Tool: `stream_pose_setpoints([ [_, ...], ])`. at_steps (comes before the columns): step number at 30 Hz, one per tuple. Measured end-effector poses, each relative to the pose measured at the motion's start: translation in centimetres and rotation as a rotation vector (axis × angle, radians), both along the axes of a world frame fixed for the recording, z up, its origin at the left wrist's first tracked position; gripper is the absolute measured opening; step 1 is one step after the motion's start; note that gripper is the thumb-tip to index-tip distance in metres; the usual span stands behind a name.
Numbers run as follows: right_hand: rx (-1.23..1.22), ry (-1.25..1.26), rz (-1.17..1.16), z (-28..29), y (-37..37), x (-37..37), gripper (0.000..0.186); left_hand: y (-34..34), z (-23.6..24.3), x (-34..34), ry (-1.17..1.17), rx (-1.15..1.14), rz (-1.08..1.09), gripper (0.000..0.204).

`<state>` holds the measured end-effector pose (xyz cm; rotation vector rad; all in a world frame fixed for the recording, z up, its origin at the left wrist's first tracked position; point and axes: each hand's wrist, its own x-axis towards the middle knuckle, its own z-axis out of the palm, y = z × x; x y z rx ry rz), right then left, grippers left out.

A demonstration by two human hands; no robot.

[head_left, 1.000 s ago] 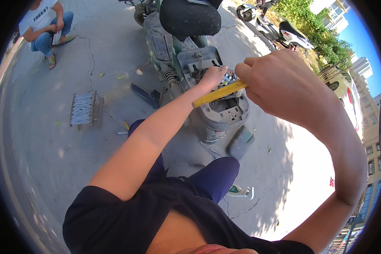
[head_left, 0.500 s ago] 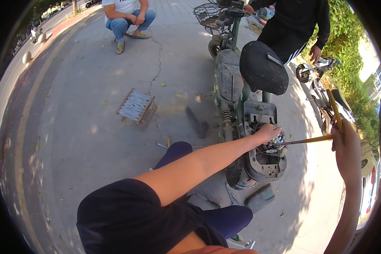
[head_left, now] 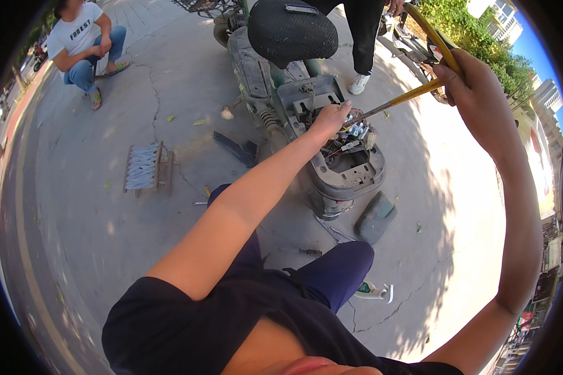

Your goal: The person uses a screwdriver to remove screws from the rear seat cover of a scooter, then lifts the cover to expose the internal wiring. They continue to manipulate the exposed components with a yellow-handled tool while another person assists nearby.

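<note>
My left hand (head_left: 330,122) reaches into the open rear compartment (head_left: 322,172) of an electric scooter, among a bundle of wires and connectors (head_left: 356,132). Its fingers are closed, but what they pinch is hidden. My right hand (head_left: 476,94), raised at the right, grips a long tool (head_left: 413,95) with yellow grips. One arm of the tool runs as a dark metal shaft to the wires beside my left hand. Another yellow arm slants up and away from my right fist. The tool's exact kind is unclear. A black scooter seat (head_left: 294,36) stands beyond the compartment.
A person in a white shirt (head_left: 80,39) squats at the far left; another in dark trousers (head_left: 360,44) stands beyond the scooter. A woven folding stool (head_left: 142,167), a dark angled part (head_left: 234,149), a grey-green cover (head_left: 376,217) and hand tools (head_left: 334,231) lie on the pavement.
The view has swung, so the scooter sits farther left and higher. My right hand has risen with the tool, which now slopes down toward the wires. My left hand stays in the compartment.
</note>
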<state>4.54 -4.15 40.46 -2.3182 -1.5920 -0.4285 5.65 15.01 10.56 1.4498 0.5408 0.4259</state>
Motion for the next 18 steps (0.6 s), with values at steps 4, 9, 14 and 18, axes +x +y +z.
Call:
stream_pose_setpoints([
  [4,0.011,-0.020,0.032,-0.3,0.5,0.6,0.028,0.5,-0.3,0.4,0.024,0.044,0.044,0.061],
  [9,0.032,-0.067,0.088,-0.8,0.8,1.3,0.026,0.7,-0.6,0.7,-0.003,0.019,0.075,0.057],
  [14,0.028,-0.090,0.088,-1.3,1.3,1.3,0.026,0.6,-0.4,0.3,-0.011,0.013,0.056,0.057],
  [18,-0.016,0.019,0.003,-0.7,1.9,0.3,0.026,0.4,-0.3,0.3,-0.025,0.008,0.069,0.057],
])
